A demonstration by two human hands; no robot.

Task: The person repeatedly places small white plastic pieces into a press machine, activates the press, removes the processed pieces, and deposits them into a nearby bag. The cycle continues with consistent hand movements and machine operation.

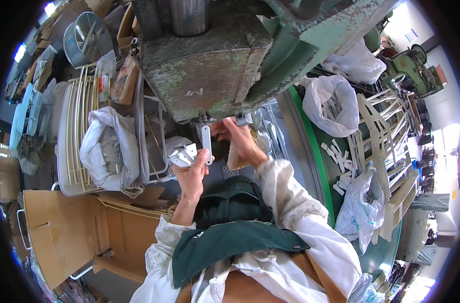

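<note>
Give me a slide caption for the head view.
Left hand holding white pieces at a worn green machine, the right hand close by.

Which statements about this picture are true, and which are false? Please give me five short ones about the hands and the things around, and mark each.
1. The left hand holds white pieces. True.
2. An open cardboard box stands on the person's left. True.
3. The right hand is inside the box. False: it is near the lower edge of the green machine.
4. Loose pieces lie beside a sack on the right. True.
5. That sack is black. False: it is white.
</note>
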